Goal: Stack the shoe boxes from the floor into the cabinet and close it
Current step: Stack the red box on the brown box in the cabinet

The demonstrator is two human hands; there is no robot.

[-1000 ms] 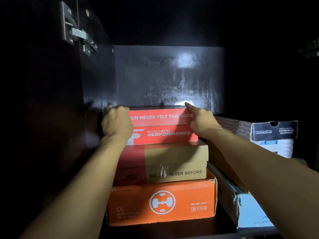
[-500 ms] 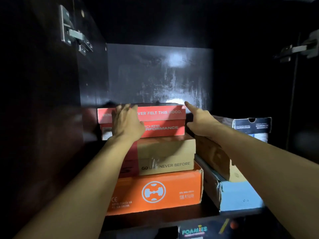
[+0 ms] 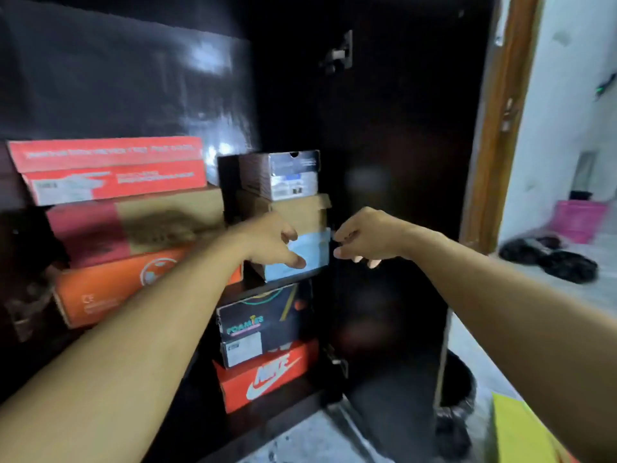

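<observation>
Both hands hover empty mid-frame, fingers loosely curled: left hand (image 3: 273,242) before the blue box (image 3: 309,253); right hand (image 3: 367,237) just right of it.

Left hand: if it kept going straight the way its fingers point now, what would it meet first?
Most likely the light blue box. The left hand points right and into the cabinet, its fingertips overlapping that box's front face, under the brown box. Blur and unclear depth hide whether it already touches.

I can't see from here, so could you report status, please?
Left hand and right hand empty. Shoe boxes stacked inside. Cabinet door open, nothing blocking it.
</observation>
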